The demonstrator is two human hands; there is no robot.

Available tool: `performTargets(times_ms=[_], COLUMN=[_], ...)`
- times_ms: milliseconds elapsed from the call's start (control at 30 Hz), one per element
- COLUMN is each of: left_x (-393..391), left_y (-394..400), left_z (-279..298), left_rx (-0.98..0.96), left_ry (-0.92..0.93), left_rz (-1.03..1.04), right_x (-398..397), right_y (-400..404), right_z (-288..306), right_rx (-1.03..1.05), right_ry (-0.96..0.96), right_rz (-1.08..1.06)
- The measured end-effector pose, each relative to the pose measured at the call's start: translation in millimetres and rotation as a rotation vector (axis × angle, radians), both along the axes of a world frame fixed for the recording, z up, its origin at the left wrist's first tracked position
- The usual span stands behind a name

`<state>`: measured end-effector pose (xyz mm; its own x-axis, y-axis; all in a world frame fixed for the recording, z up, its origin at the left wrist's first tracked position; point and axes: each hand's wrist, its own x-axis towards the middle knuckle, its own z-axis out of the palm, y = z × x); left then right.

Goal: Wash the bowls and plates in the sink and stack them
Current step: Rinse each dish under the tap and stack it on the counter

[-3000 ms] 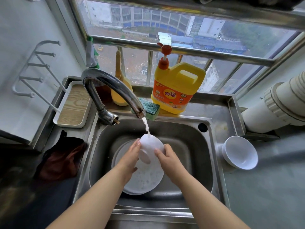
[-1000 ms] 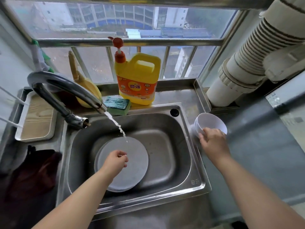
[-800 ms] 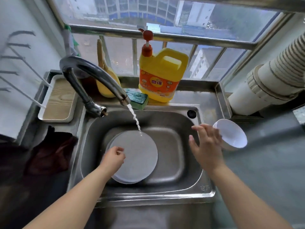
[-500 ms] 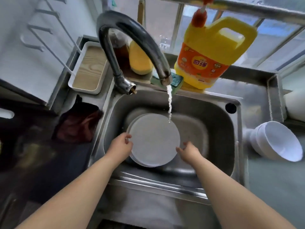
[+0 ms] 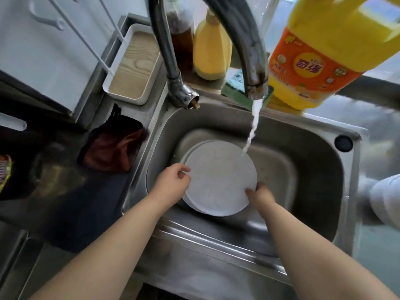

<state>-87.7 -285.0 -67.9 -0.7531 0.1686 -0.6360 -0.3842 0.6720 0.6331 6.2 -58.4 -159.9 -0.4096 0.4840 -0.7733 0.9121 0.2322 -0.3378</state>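
Observation:
A stack of white plates (image 5: 218, 180) lies in the steel sink (image 5: 303, 169). My left hand (image 5: 173, 182) grips the top plate's left rim. My right hand (image 5: 259, 194) holds its lower right rim, fingers curled under the edge. The top plate looks slightly shifted off the ones beneath it. Water runs from the tap (image 5: 249, 61) onto the plate's upper right edge. White bowls (image 5: 387, 198) sit blurred on the counter at the far right edge.
A yellow detergent jug (image 5: 324, 57), a green sponge (image 5: 238, 92) and a yellow bottle (image 5: 211, 53) stand behind the sink. A dark cloth (image 5: 112, 146) lies left of the sink, with a white wooden-bottomed tray (image 5: 134, 66) behind it.
My right hand left the bowl on the right counter and came back to the sink. Both hands now hold the top plate's rim. The view has moved closer and lower.

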Motion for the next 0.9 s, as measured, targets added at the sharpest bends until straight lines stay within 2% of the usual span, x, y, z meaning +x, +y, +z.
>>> performTargets(times_ms=[167,433,667,733,900], left_x=[0,10,21,21,22], left_y=[1,6,17,26,47], left_z=[7,12,18,22,41], left_rx=[0.037,0.003,-0.066,-0.017,0.260], left_ry=[-0.028,-0.070,-0.066,-0.118,-0.344], left_rz=[0.036,0.100,0.092,0.167,0.401], right_x=[4,25,30,27,19], right_y=[9,13,10,8,-4], right_z=[20,64,99,111,141], right_rx=[-0.022,-0.174,-0.223,-0.246,-0.309], right_ry=[0.081,0.135,0.237,0.295,0.431], right_rz=[-0.025,-0.093,-0.284,-0.373,-0.545])
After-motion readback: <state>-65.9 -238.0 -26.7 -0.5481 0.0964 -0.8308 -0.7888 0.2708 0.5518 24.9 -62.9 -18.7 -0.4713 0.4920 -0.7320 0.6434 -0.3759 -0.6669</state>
